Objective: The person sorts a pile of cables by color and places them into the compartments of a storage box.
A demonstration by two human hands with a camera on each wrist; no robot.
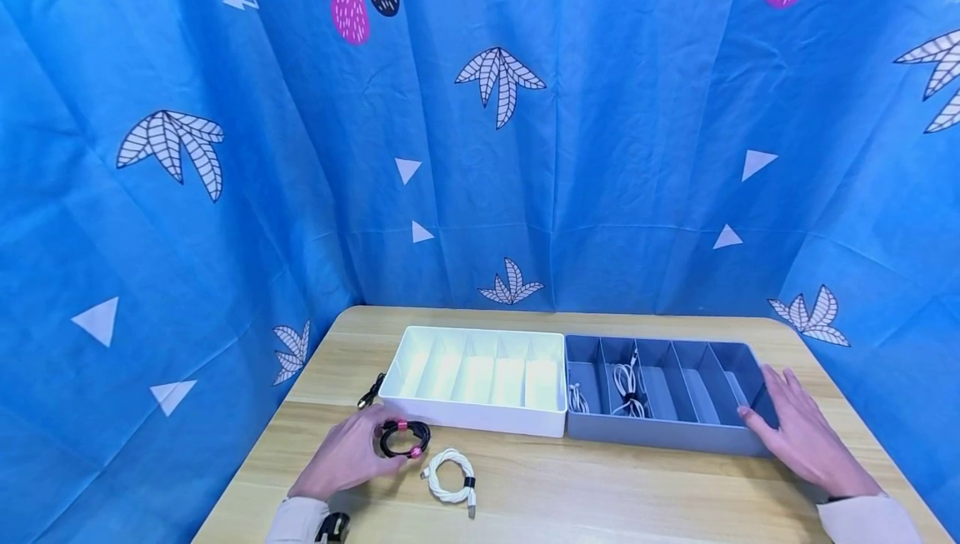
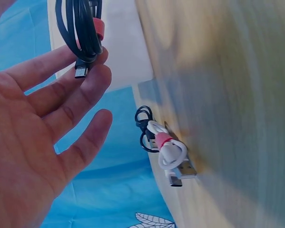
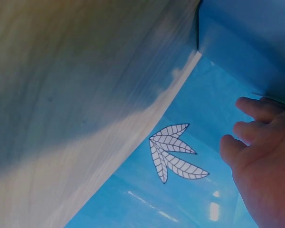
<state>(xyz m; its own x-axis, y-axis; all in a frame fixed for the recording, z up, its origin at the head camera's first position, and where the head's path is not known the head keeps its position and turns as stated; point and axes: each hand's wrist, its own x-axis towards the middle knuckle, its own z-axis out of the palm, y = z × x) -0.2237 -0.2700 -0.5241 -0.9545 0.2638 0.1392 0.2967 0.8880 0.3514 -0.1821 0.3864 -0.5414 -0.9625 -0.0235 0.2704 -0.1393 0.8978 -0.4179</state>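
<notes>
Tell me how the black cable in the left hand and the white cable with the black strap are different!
The left hand holds the black cable, while the white cable lies on the table. The black cable has pinkish-red straps; the white cable has a black strap. Both are coiled into loops.

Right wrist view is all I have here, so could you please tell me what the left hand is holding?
Observer: The left hand holds a coiled black cable with pink ties.
Operator: Thank you; what lies inside the gray-blue organizer by the right hand?
Observer: White cables lie in its two compartments nearest the white organizer.
Operator: And does anything lie on the table in front of that white one?
Observer: Yes, a loose coil of braided white cord with a black tie.
</notes>
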